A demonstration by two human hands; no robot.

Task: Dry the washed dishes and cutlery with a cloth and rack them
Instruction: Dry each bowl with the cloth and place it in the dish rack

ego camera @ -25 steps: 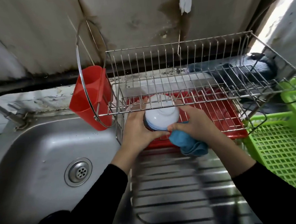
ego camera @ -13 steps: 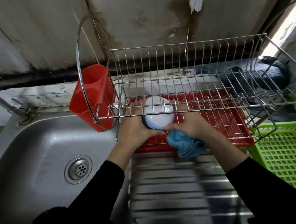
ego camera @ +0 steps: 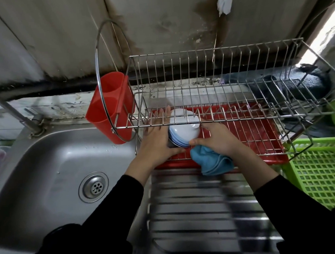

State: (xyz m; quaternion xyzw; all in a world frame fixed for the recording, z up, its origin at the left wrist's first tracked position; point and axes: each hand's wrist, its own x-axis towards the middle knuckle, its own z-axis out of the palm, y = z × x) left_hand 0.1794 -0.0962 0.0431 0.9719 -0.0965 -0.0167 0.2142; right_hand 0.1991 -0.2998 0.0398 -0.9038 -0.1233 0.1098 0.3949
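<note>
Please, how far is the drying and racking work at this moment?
Done: nothing racked shows yet; I see no dish in the rack and no cutlery in the red holder. In hand: the left hand and right hand hold an upturned bowl at the rack's lower tier; the right also grips the blue cloth. Left: seating this bowl; other dishes are not in view.

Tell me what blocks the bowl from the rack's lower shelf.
Nothing visible does. The bowl, held by the left hand and right hand, is under the upper tier; the lower shelf beside it shows only bare wire.
</note>
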